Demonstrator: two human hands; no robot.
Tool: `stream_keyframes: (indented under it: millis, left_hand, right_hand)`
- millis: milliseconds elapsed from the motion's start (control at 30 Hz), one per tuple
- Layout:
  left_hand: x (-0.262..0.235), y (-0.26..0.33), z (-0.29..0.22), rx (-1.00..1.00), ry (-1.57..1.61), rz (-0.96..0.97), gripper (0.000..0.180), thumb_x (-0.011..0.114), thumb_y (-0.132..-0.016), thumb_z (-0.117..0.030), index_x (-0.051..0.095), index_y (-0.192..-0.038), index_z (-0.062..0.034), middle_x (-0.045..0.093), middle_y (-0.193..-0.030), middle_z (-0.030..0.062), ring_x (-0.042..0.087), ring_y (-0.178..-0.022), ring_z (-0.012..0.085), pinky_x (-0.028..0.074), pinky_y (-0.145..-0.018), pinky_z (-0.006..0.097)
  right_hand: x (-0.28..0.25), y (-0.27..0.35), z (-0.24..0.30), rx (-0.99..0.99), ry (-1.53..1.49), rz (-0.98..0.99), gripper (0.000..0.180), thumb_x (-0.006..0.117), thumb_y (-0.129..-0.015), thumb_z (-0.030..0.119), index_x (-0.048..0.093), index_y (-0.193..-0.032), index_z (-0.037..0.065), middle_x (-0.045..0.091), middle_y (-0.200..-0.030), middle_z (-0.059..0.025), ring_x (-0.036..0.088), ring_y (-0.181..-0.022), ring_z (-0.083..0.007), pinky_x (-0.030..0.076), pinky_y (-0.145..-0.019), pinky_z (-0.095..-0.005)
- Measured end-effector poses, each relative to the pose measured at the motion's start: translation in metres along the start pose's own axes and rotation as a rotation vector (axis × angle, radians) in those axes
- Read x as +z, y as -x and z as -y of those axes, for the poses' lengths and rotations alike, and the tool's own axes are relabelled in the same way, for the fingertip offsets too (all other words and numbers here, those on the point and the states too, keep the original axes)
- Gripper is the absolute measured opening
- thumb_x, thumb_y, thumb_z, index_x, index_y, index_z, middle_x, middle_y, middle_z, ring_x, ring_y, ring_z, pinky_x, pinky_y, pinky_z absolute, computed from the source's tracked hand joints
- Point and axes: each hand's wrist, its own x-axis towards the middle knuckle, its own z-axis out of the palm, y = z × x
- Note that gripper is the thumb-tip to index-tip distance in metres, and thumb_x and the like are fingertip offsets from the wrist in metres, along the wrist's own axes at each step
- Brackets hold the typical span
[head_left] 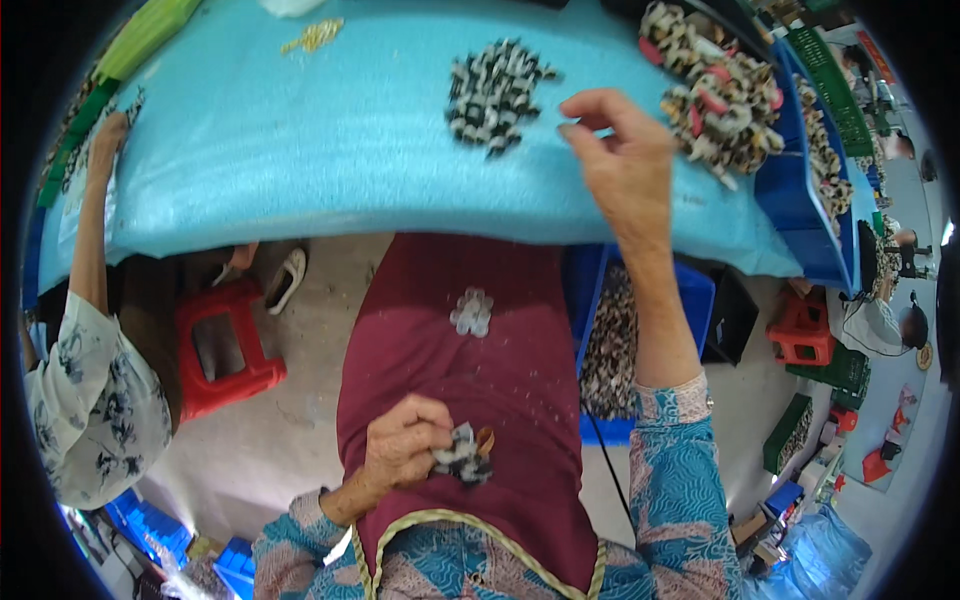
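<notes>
at lower centre, the left hand grips a small black-and-white bunch over the maroon apron; at upper centre, a black-and-white pile lies on the blue-covered table; just right of it, the right hand hovers, thumb and forefinger slightly parted; at upper right sits a spotted heap.

Left fingers curl low; right arm extends forward, right fingers parted.

Left hand holds small black-and-white cluster over maroon cloth apron. Right hand, thumb and forefinger parted, over light-blue sheet-covered table, beside 1 black-and-white pile of small pieces.
</notes>
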Motion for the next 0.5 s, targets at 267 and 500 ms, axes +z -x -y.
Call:
stream_keyframes:
  millis: [267, 500]
  left_hand:
    - [-0.001, -0.005, -0.011, -0.065, -0.033, 0.002, 0.016, 0.059, -0.060, 0.007, 0.061, -0.073, -0.0024, 0.058, -0.083, 0.0084, 0.058, -0.071, 0.0180, 0.047, -0.059, 0.026]
    - [-0.001, -0.007, -0.001, 0.071, -0.066, 0.037, 0.014, 0.057, -0.057, 0.003, 0.059, -0.070, -0.0018, 0.057, -0.079, 0.0115, 0.057, -0.067, 0.0231, 0.046, -0.057, 0.029]
  right_hand:
    - [0.047, 0.130, -0.033, 0.083, 0.071, 0.662, 0.013, 0.060, -0.073, 0.001, 0.064, -0.085, 0.002, 0.064, -0.083, -0.0140, 0.062, -0.076, -0.0305, 0.050, -0.067, -0.0376]
    - [0.068, 0.142, -0.055, -0.034, 0.452, 0.731, 0.018, 0.054, -0.072, 0.013, 0.065, -0.086, 0.011, 0.063, -0.081, -0.0105, 0.062, -0.080, -0.0278, 0.050, -0.071, -0.0411]
